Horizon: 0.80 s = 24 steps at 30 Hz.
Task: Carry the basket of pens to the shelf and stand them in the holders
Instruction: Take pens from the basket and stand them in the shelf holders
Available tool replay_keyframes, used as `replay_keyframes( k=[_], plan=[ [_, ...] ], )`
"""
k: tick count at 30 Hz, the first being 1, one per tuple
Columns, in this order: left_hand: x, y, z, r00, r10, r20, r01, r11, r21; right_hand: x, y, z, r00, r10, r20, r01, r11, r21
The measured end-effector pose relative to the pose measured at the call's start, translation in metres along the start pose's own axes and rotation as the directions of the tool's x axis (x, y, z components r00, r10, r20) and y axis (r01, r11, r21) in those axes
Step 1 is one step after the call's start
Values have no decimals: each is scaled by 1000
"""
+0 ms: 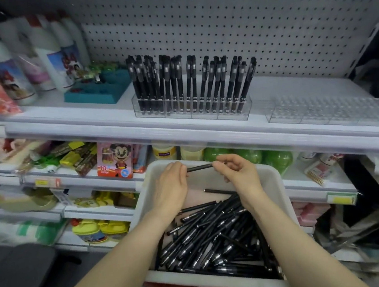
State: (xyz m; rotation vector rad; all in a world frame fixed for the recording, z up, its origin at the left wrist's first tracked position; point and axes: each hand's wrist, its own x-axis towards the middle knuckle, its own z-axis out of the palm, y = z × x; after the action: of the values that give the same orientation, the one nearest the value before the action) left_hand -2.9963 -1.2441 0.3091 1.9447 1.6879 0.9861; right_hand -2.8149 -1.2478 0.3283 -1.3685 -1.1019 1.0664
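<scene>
In the head view, one slim black pen (pixel 199 167) is pinched at its ends by the left hand (pixel 172 187) and the right hand (pixel 238 173), over the white plastic basket (pixel 206 179). Below the hands a heap of loose black pens (pixel 217 241) is left. Above them the clear acrylic holder (pixel 192 111) is partly filled, and the clear holder to the right (pixel 328 112) is unfilled.

1. Both ends of the pen (pixel 199 167) vanish inside the fingers of the left hand (pixel 169 187) and right hand (pixel 238 173).
2. The forearms cover part of the pen pile (pixel 206 242) in the basket (pixel 279 180).
3. The bottles (pixel 7 69) at far left are smeared, labels unreadable.
4. The dark clutter (pixel 368 229) at lower right is too blurred to name.
</scene>
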Motion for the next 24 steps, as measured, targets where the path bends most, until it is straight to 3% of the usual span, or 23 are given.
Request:
replay_keyframes(
  k=[2,7,13,17,20,24],
  plan=[
    [-2,9,-2,999,13,33,-10,996,-92,2,-15,7,999,-10,40,4,986,167],
    [13,31,-21,980,201,13,-200,979,-34,14,-62,30,995,-56,84,37,978,207],
    [60,36,-56,966,259,-8,-259,965,-35,33,-102,54,948,-242,209,277,947,-163],
    [85,18,-72,938,335,-85,-324,938,123,52,-121,59,951,-292,96,307,928,-213],
    [105,-3,-85,926,344,-158,-287,910,300,70,-139,62,933,-359,-8,346,905,-249],
    [123,-22,-89,907,408,-107,-313,821,477,87,-159,75,875,-480,-62,430,830,-354]
  ],
)
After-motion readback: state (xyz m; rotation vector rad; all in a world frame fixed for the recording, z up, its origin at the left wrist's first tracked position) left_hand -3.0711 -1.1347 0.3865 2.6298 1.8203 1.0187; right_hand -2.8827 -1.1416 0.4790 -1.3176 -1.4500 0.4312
